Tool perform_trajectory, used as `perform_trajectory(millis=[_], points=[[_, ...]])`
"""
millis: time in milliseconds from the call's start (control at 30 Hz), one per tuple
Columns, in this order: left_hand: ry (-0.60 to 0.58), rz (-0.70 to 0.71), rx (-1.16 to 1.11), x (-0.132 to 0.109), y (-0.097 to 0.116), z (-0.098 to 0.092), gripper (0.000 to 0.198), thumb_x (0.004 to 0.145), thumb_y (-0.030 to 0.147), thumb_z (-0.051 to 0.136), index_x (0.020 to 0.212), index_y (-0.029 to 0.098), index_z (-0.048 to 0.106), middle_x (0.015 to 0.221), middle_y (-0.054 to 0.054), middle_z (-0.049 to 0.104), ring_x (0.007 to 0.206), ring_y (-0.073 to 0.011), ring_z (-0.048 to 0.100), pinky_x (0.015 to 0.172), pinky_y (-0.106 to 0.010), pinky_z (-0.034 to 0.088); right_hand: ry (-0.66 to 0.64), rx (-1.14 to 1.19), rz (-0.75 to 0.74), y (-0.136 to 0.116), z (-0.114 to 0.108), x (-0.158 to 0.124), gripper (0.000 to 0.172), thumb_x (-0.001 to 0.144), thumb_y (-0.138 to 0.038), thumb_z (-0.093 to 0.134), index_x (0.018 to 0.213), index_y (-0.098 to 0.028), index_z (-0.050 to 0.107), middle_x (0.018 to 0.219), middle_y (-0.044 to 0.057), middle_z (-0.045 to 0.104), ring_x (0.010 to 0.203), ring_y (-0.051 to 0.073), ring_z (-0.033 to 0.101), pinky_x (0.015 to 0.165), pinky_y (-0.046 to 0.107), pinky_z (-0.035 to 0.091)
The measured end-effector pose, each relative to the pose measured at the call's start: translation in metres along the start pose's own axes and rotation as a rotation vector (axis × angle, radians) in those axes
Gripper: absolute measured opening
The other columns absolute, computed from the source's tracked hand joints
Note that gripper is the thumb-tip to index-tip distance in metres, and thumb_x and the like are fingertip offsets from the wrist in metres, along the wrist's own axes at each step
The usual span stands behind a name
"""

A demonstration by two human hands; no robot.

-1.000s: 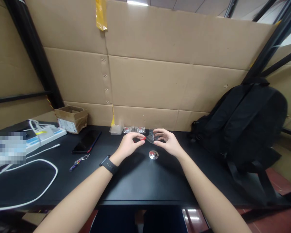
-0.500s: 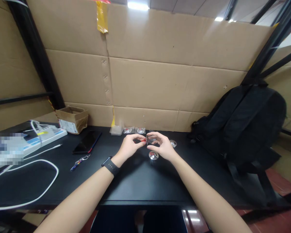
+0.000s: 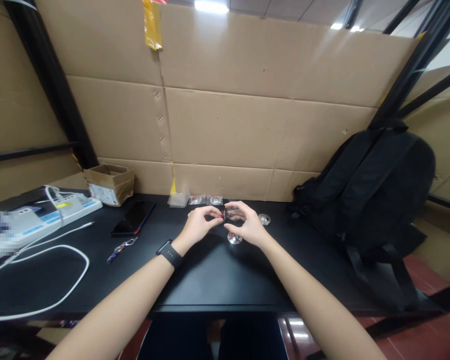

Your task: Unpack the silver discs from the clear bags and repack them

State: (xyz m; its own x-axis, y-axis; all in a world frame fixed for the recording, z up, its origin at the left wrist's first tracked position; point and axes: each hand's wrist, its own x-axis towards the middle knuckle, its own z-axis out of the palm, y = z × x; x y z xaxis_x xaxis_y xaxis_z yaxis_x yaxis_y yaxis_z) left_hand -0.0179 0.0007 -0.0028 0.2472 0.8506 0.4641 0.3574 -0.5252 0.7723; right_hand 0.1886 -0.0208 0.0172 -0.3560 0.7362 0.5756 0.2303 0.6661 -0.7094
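My left hand (image 3: 201, 224), with a dark watch on its wrist, pinches a small red piece (image 3: 222, 216). Close on its right, my right hand (image 3: 247, 224) curves its fingers around the edge of a thin round disc (image 3: 225, 215) seen edge-on. The red piece meets the disc between both hands. Just below my right hand, a shiny round metal disc (image 3: 234, 238) with a red mark lies on the black table (image 3: 206, 290). Another metal disc (image 3: 264, 219) is right of my right hand. Two bagged discs, one left (image 3: 197, 200) and one right (image 3: 215, 200), lie behind my hands.
Clear plastic bags (image 3: 179, 199) lie by the cardboard wall (image 3: 225, 130). On the left are a cardboard box (image 3: 110, 185), a phone (image 3: 133, 218), a keychain (image 3: 122, 248), a power strip (image 3: 52, 219) and a white cable (image 3: 87, 265). A black backpack (image 3: 375, 190) stands at the right.
The held disc has turned from a slanted view to nearly edge-on between my hands. The whole view has shifted slightly, moving the scene a little left.
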Motion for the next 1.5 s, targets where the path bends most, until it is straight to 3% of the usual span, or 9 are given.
perform_trajectory(millis=[267, 467, 700, 933, 1300, 1500], points=[[-0.021, 0.025, -0.130, 0.0014, 0.0005, 0.0014, 0.021, 0.082, 0.040, 0.071, 0.085, 0.020, 0.076, 0.091, -0.005, 0.077, 0.088, -0.0217, 0.071, 0.084, -0.032, 0.053, -0.003, -0.073, -0.044, -0.0008, -0.0001, 0.0007, 0.049, 0.073, -0.018, 0.077, 0.119, -0.027, 0.063, 0.116, 0.005, 0.068, 0.098, 0.023, 0.071, 0.084, 0.035, 0.057], [-0.042, 0.059, -0.171, 0.0002, 0.0020, 0.0038, 0.014, 0.082, 0.031, 0.071, 0.082, 0.017, 0.071, 0.088, -0.005, 0.074, 0.085, -0.0201, 0.069, 0.084, -0.031, 0.052, -0.019, -0.108, -0.045, -0.0016, 0.0005, 0.0007, 0.049, 0.074, -0.017, 0.076, 0.120, -0.026, 0.063, 0.115, 0.006, 0.068, 0.099, 0.022, 0.071, 0.081, 0.032, 0.057], [0.008, 0.060, -0.278, 0.0006, 0.0012, 0.0067, 0.020, 0.077, 0.024, 0.076, 0.087, 0.018, 0.060, 0.088, -0.003, 0.069, 0.088, -0.0188, 0.069, 0.085, -0.030, 0.051, 0.006, -0.093, -0.027, 0.0020, 0.0018, 0.0004, 0.050, 0.072, -0.019, 0.078, 0.119, -0.024, 0.063, 0.114, 0.007, 0.071, 0.098, 0.022, 0.072, 0.084, 0.033, 0.057], [-0.025, 0.063, -0.272, 0.0003, 0.0005, 0.0046, 0.018, 0.076, 0.021, 0.075, 0.087, 0.017, 0.061, 0.088, -0.004, 0.069, 0.089, -0.0193, 0.068, 0.085, -0.031, 0.051, -0.014, 0.015, 0.027, 0.0017, 0.0030, -0.0007, 0.048, 0.073, -0.023, 0.079, 0.118, -0.023, 0.064, 0.116, 0.008, 0.071, 0.096, 0.022, 0.073, 0.084, 0.034, 0.059], [-0.048, -0.057, -0.447, 0.0021, -0.0068, 0.0050, 0.025, 0.077, 0.030, 0.078, 0.090, 0.017, 0.062, 0.092, -0.005, 0.070, 0.089, -0.0190, 0.069, 0.087, -0.032, 0.051, -0.008, 0.071, 0.064, 0.0040, 0.0050, -0.0007, 0.045, 0.074, -0.027, 0.079, 0.115, -0.022, 0.064, 0.114, 0.008, 0.071, 0.097, 0.023, 0.073, 0.081, 0.033, 0.061], [-0.092, -0.129, -0.550, 0.0005, -0.0054, 0.0049, 0.033, 0.071, 0.027, 0.083, 0.095, 0.017, 0.062, 0.092, -0.005, 0.070, 0.091, -0.0185, 0.068, 0.087, -0.031, 0.051, -0.007, 0.075, 0.061, 0.0021, 0.0053, -0.0006, 0.046, 0.073, -0.027, 0.080, 0.116, -0.022, 0.064, 0.115, 0.009, 0.070, 0.098, 0.024, 0.073, 0.082, 0.035, 0.061]])
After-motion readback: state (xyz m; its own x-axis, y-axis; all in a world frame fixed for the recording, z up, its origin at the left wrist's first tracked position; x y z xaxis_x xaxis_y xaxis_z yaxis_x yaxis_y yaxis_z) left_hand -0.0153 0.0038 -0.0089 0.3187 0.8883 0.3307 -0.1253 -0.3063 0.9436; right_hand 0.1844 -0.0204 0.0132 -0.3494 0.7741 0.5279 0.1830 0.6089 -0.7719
